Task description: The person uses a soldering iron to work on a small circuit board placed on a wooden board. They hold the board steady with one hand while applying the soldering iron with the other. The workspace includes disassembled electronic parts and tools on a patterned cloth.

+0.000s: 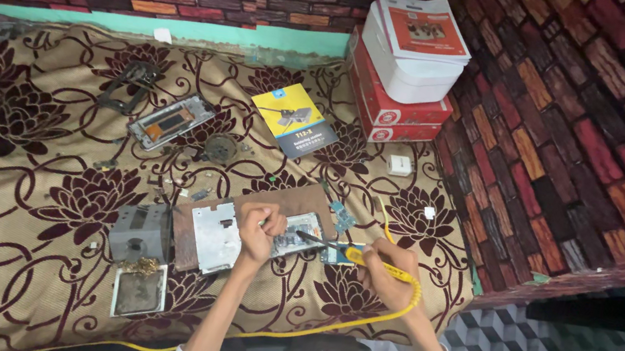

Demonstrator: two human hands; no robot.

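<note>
Nearest the viewer, the right hand (388, 272) closes its grip around a yellow-handled soldering iron (354, 255), whose dark tip points left toward a small circuit board (297, 234). The left hand (257, 229) presses down on that board, fingers curled together; whether they pinch anything cannot be told. The board lies on a brown wooden block (277, 199), beside a metal plate (214, 235). Left of these sit a grey metal box (140, 232) and a shallow tray (139, 291). Farther off on the floral-covered surface (25, 162) lie a phone frame (171, 121) and a yellow-and-blue package (293, 119). Stacked red and white boxes (406, 75) stand against the brick-patterned wall.
</note>
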